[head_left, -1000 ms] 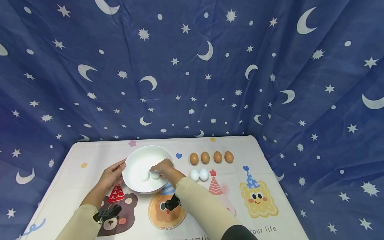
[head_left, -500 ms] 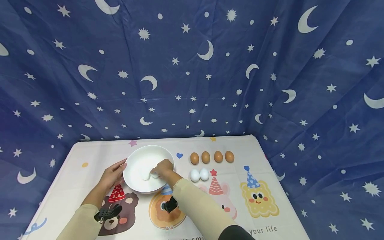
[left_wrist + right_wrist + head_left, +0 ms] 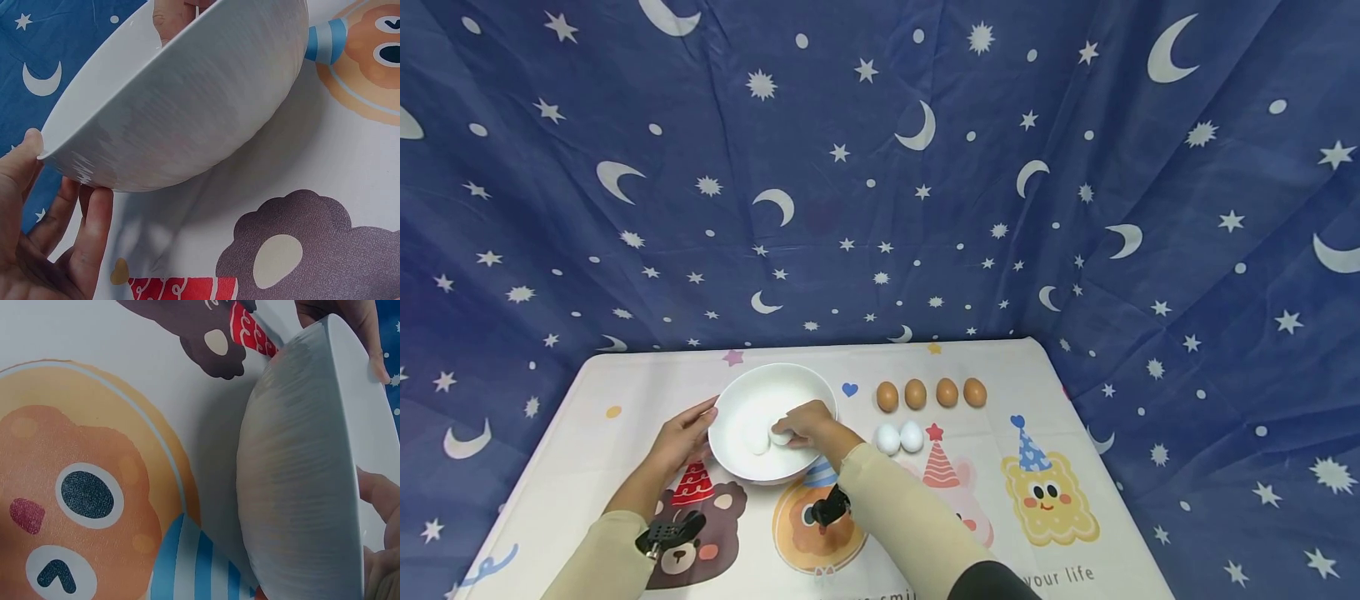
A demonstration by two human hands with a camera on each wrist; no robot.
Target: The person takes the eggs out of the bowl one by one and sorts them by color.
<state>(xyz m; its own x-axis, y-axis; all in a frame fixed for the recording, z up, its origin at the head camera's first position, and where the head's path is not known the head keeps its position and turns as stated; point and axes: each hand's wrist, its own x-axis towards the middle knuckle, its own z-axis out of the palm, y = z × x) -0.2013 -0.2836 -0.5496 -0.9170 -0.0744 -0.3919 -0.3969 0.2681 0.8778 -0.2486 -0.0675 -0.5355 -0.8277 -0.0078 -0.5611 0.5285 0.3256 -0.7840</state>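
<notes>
A white bowl (image 3: 737,417) stands on the printed cloth, and in the left wrist view the bowl (image 3: 187,119) shows its outer wall. My left hand (image 3: 679,437) grips its left rim; in that wrist view the left hand (image 3: 59,231) has its thumb on the rim and fingers beneath. Reaching inside over the right rim, my right hand (image 3: 812,423) pinches a white egg (image 3: 780,437). Just left of that lies a second white egg (image 3: 758,442) on the bowl's bottom. The bowl wall hides the eggs in both wrist views.
Several brown eggs (image 3: 915,393) stand in a row right of the bowl. Two white eggs (image 3: 899,438) sit side by side in front of them. A blue curtain (image 3: 880,167) with moons and stars hangs behind the table (image 3: 647,375).
My right hand has shifted its white egg slightly left inside the bowl, closer to the other egg. The left hand and the bowl stay in place.
</notes>
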